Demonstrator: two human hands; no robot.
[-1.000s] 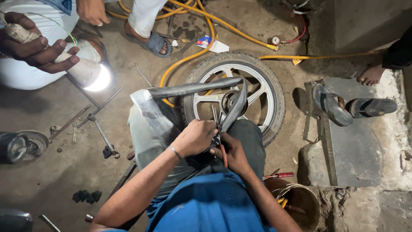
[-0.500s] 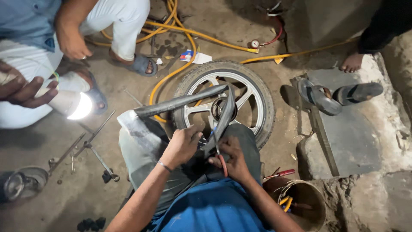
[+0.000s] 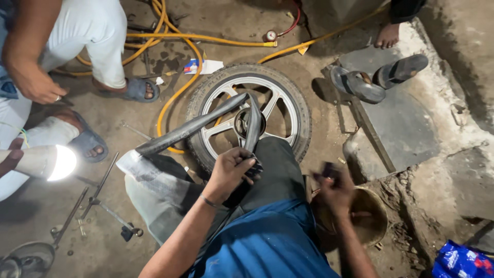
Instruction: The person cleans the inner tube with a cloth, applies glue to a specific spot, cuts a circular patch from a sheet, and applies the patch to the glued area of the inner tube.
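Note:
My left hand (image 3: 232,170) grips a folded black inner tube (image 3: 191,128) just in front of my knee. The tube's two ends reach out over a motorcycle wheel (image 3: 288,103), a spoked alloy rim with its tyre on, lying flat on the ground. My right hand (image 3: 335,189) is blurred and held off to the right above a round metal bowl (image 3: 380,222). Its fingers pinch a small dark object (image 3: 327,170) whose kind I cannot make out.
A person in white trousers squats at the left beside a bright lamp (image 3: 60,162). Yellow hose (image 3: 180,85) loops behind the wheel near a pressure gauge (image 3: 270,36). Two sandals (image 3: 356,85) lie on a slab. Long metal tools (image 3: 100,203) lie left; a blue packet (image 3: 460,260) sits bottom right.
My right hand has left the tube and swung right over the bowl. My left hand still holds the tube. The view has shifted, and the wheel now looks nearer.

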